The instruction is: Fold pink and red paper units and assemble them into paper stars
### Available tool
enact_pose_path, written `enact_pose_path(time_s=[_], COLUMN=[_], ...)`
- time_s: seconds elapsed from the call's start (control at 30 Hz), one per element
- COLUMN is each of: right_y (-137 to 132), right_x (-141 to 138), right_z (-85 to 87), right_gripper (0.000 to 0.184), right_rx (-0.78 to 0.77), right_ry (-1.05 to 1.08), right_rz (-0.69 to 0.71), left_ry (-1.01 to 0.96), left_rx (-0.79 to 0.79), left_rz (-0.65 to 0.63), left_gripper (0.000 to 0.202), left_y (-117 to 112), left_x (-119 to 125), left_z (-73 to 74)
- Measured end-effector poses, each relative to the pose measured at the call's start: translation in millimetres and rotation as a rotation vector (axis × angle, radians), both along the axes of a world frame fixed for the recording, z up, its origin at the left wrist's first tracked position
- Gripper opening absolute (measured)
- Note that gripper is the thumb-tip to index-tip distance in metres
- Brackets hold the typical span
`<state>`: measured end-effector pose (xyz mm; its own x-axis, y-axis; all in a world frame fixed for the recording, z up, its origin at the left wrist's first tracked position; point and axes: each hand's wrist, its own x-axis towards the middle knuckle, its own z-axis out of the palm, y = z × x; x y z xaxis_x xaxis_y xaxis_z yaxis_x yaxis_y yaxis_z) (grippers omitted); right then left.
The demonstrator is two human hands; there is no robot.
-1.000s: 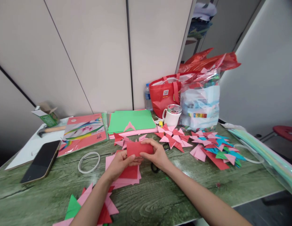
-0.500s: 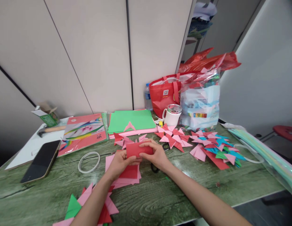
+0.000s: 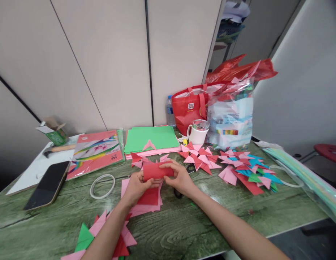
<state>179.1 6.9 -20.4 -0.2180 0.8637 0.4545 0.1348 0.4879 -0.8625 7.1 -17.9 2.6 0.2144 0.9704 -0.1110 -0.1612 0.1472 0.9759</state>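
Observation:
A red sheet of paper (image 3: 154, 171), bent over along its length, is held up between both hands above the table. My left hand (image 3: 138, 184) pinches its left end, thumb in front. At the other end, my right hand (image 3: 179, 177) grips it with the fingers over the top edge and the thumb below. Pink and red paper squares (image 3: 150, 198) lie stacked just under my hands. Behind them are pink and red folded pieces (image 3: 138, 160). Black-handled scissors (image 3: 178, 194) lie partly hidden beneath my right hand.
Folded paper clusters lie at centre right (image 3: 200, 157), far right (image 3: 252, 168) and under my left forearm (image 3: 124, 233). A white mug (image 3: 199, 133), red bag (image 3: 188, 108) and green paper stack (image 3: 151, 139) stand behind. A phone (image 3: 47, 186) and white ring (image 3: 102, 186) lie left.
The red paper has shifted slightly left and its upper edge now looks rounded over. My right thumb has moved from the paper's face to its lower edge.

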Motion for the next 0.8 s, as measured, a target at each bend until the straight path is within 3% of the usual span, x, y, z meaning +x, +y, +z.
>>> enact_pose_path(time_s=[0.23, 0.47, 0.67, 0.8], right_y=[7.8, 5.3, 1.8, -0.1], right_x=[0.8, 2.1, 1.7, 1.8], right_z=[-5.3, 2.8, 5.5, 4.5], right_gripper=[0.041, 0.029, 0.017, 0.013], right_rx=[-0.109, -0.249, -0.168, -0.054], right_ry=[0.195, 0.409, 0.203, 0.125], right_rz=[0.064, -0.018, -0.020, 0.030], left_ry=[-0.162, 0.023, -0.023, -0.180], left_rx=[0.027, 0.024, 0.076, 0.105], left_rz=[-0.058, 0.096, 0.196, 0.263], left_gripper=[0.037, 0.035, 0.033, 0.047], left_y=[0.9, 6.1, 6.5, 6.3], left_x=[-4.0, -6.8, -6.1, -4.3], left_z=[-0.2, -3.2, -2.3, 3.8])
